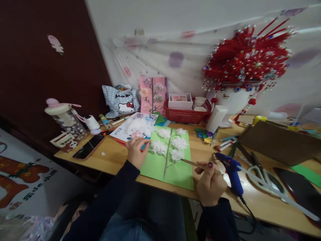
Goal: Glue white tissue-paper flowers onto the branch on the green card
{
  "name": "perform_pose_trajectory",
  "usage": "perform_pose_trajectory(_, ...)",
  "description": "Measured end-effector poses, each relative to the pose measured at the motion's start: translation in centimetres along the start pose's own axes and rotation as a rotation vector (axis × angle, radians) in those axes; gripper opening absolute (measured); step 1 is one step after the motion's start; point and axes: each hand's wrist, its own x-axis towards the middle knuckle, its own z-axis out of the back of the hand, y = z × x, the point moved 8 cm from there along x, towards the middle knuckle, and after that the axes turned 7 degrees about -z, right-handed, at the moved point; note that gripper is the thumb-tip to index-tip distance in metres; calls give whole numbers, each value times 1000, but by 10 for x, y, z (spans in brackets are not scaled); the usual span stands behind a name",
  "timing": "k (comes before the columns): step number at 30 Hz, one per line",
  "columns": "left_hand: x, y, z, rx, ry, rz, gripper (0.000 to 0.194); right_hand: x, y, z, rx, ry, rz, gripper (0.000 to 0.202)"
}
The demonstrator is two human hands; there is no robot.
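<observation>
My right hand (210, 182) is closed around a thin brown paintbrush (192, 163), its dark tip at the edge of the lower right white flower (177, 155). Under it lies a light green sheet (152, 164) with a painted grey-brown stem (166, 164) and several fluffy white flowers on both sides. My left hand (137, 152) is at the sheet's left edge, fingertips pinched together near the left white flower (158, 147). What they hold, if anything, is too small to make out. A white sheet (120, 132) with a pile of white petals (140, 125) lies just behind that hand.
A blue glue gun (232, 172) with its cord and white-handled scissors (263, 179) lie right of my right hand. Paint lids (203, 134) and a red basket (185, 116) stand behind. A phone (89, 147) and a bottle (66, 118) are at left; a red beaded headdress (248, 63) stands at back right.
</observation>
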Motion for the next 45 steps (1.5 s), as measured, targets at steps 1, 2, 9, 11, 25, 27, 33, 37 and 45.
perform_pose_trajectory(1, 9, 16, 12, 28, -32, 49, 20, 0, -1, 0, 5, -7, -1, 49)
perform_pose_trajectory(2, 18, 33, 22, 59, -56, 98, 21, 0, -2, 0, 11, -13, -1, 50)
perform_pose_trajectory(9, 63, 74, 23, 161, 108, 79, 19, 1, -8, -4, 25, -4, -36, 52)
perform_pose_trajectory(11, 70, 72, 12, 188, 152, 69, 20, 0, -11, -3, 24, -5, -63, 54)
perform_pose_trajectory(25, 107, 71, -37, 275, 366, -42, 12, -1, -12, -2, 32, -18, -38, 51)
perform_pose_trajectory(27, 109, 68, -31, 260, 356, -45, 11, -2, -10, -2, 43, -19, -23, 49)
perform_pose_trajectory(33, 115, 36, 5, 190, 180, -117, 14, -2, -7, -1, 70, -22, -27, 44)
perform_pose_trajectory(37, 116, 5, 24, 120, 95, -148, 11, -3, -5, -1, 94, -16, 8, 39)
perform_pose_trajectory(45, 72, -51, 2, -403, 310, -121, 17, -7, -6, 8, 135, -121, -37, 44)
